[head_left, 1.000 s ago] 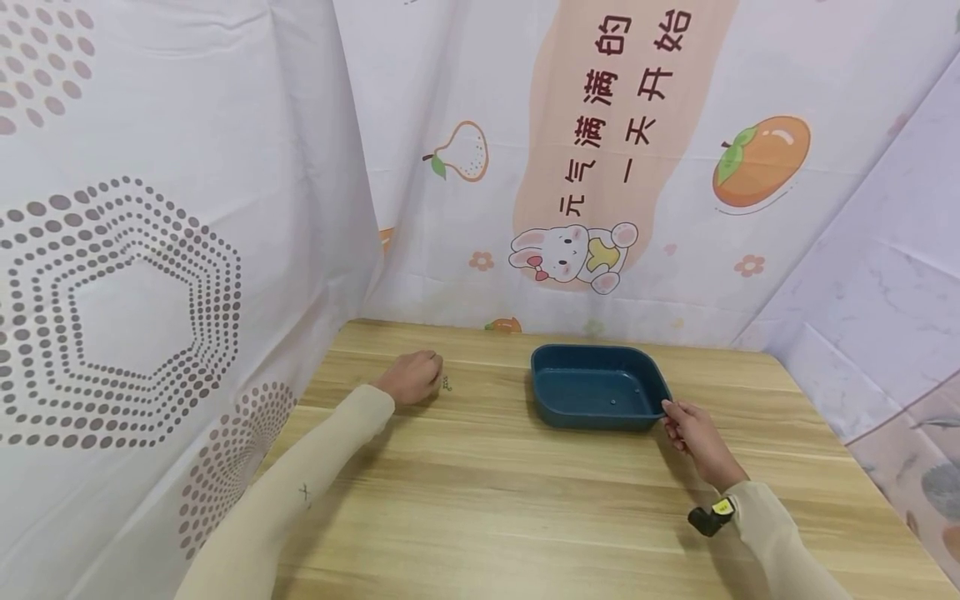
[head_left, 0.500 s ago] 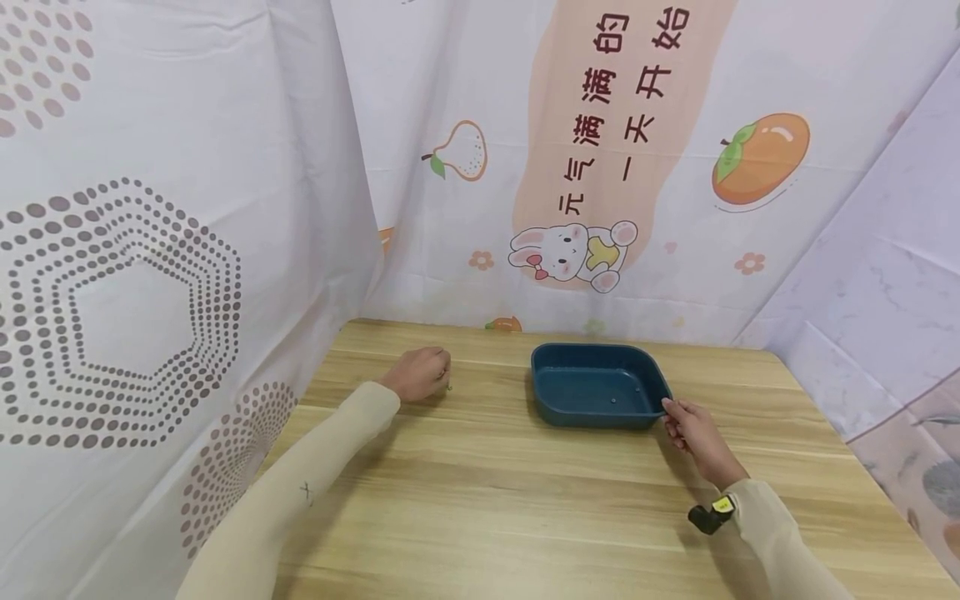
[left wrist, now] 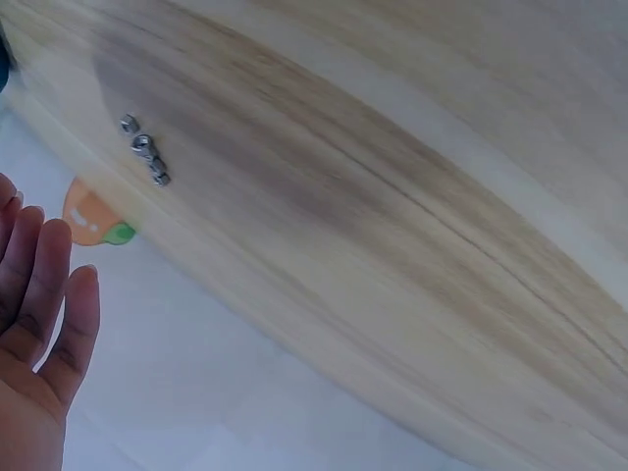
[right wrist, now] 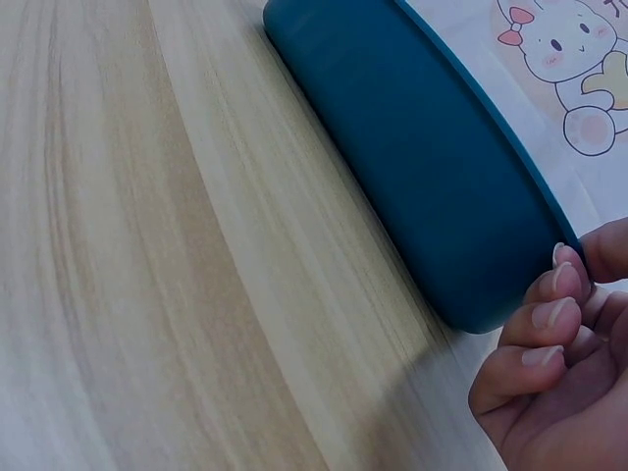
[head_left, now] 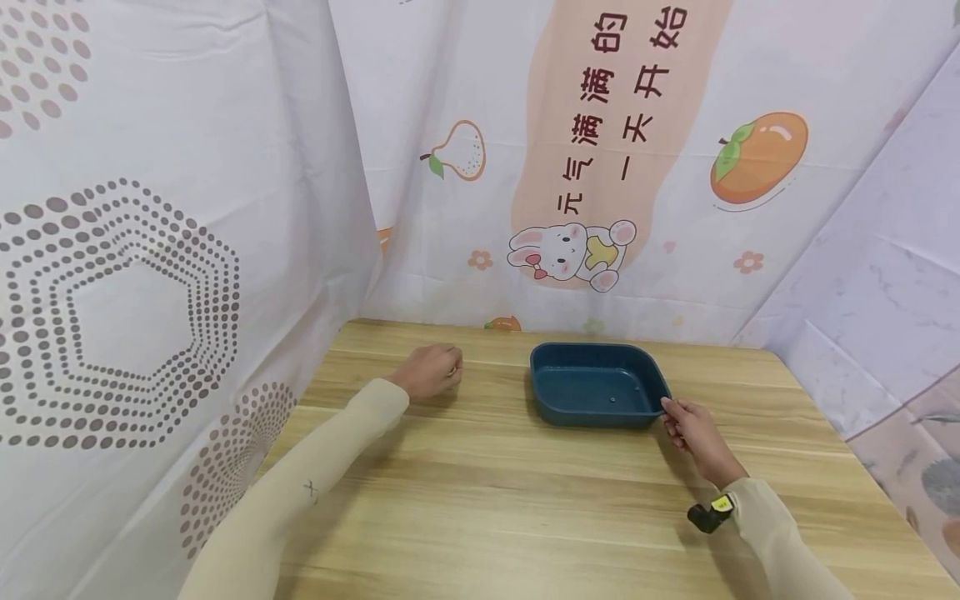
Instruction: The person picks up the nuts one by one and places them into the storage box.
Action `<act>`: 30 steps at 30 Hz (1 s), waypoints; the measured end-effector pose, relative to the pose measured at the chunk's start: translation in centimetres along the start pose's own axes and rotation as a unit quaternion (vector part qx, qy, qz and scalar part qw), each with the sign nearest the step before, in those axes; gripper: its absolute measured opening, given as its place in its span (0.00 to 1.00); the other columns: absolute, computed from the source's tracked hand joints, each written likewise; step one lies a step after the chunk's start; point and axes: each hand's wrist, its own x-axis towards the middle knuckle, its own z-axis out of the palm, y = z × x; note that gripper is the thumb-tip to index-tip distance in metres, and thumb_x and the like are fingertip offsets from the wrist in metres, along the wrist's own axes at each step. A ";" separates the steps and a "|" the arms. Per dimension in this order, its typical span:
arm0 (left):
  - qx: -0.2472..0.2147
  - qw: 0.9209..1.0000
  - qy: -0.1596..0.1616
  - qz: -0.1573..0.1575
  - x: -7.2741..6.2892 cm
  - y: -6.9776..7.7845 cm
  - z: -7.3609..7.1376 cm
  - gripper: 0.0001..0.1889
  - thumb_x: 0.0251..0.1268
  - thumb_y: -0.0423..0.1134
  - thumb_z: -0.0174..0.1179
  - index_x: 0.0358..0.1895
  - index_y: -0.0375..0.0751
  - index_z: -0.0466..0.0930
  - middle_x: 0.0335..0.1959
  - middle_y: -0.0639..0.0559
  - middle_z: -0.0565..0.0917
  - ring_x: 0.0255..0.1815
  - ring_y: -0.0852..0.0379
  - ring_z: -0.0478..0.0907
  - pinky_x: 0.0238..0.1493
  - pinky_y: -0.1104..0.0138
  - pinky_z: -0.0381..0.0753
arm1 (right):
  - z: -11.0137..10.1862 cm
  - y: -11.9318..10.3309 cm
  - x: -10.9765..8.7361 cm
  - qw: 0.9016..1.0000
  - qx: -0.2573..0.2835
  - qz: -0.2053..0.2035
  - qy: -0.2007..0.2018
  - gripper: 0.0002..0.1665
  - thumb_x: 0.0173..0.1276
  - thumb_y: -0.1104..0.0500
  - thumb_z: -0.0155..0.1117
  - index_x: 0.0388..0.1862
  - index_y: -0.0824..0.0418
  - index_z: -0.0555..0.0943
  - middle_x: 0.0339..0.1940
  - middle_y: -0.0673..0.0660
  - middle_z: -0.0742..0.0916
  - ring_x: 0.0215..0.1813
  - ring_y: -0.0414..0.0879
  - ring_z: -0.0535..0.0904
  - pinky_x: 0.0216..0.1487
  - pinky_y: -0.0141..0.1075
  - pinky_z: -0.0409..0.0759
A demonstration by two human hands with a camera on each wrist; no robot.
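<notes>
In the head view my left hand (head_left: 433, 371) is low over the left part of the table, its fingers loosely bent and holding nothing. The left wrist view has several small silvery metal nuts (left wrist: 143, 147) lying in a short row on the wood, apart from the fingertips (left wrist: 82, 280); the hand hides them in the head view. On the right, my right hand (head_left: 693, 437) pinches the rim at the near right corner of a dark blue rectangular plastic bin (head_left: 592, 417). The bin sits on the table, as the right wrist view also shows.
The wooden table (head_left: 480, 517) ends at the back against a printed curtain (head_left: 450, 225). Another curtain (head_left: 300, 183) hangs along the left side. Inside the bin are two small dots on the floor and wall. A black device (head_left: 708, 517) is strapped to the right wrist.
My left hand has slid a little to the right, covering the small nuts that showed beside it earlier. The right hand and the bin have stayed in place.
</notes>
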 end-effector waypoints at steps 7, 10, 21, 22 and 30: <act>0.007 1.000 0.016 0.007 0.8 1.0 -0.2 0.05 0.72 0.36 0.60 0.40 0.39 0.84 0.34 0.53 0.83 0.30 0.62 0.78 0.32 0.71 0.79 | 0.0 0.0 0.0 1.000 0.001 0.001 0.004 0.27 0.86 0.46 0.46 0.38 0.69 0.74 0.23 0.48 0.73 0.21 0.38 0.65 0.22 0.30 0.66; 0.012 1.000 0.020 0.011 1.2 1.3 -0.1 0.05 0.71 0.36 0.59 0.40 0.40 0.84 0.34 0.54 0.83 0.30 0.62 0.77 0.32 0.70 0.79 | 0.0 0.0 0.0 1.000 0.001 0.001 0.003 0.27 0.86 0.46 0.45 0.38 0.69 0.74 0.23 0.48 0.73 0.21 0.38 0.65 0.22 0.30 0.66; 0.015 0.999 0.035 0.035 2.7 3.0 -0.5 0.05 0.72 0.37 0.59 0.41 0.42 0.84 0.35 0.55 0.82 0.32 0.63 0.77 0.33 0.71 0.78 | 0.0 -0.1 -0.1 1.000 -0.003 -0.003 0.001 0.28 0.85 0.45 0.46 0.38 0.69 0.74 0.23 0.48 0.73 0.21 0.38 0.65 0.22 0.30 0.66; 0.013 0.999 0.035 0.036 2.8 3.1 -0.5 0.05 0.72 0.37 0.59 0.41 0.42 0.84 0.35 0.55 0.82 0.32 0.63 0.77 0.33 0.71 0.78 | 0.0 -0.2 -0.1 1.000 -0.003 -0.003 0.001 0.28 0.85 0.45 0.46 0.38 0.69 0.74 0.23 0.48 0.73 0.21 0.38 0.65 0.22 0.31 0.66; 0.015 0.999 0.026 0.039 3.5 3.8 0.1 0.05 0.72 0.38 0.59 0.40 0.43 0.84 0.34 0.56 0.81 0.31 0.64 0.75 0.33 0.72 0.77 | 0.1 -0.1 -0.1 1.000 0.000 -0.003 0.002 0.28 0.85 0.44 0.47 0.38 0.69 0.74 0.23 0.48 0.73 0.21 0.38 0.65 0.22 0.30 0.66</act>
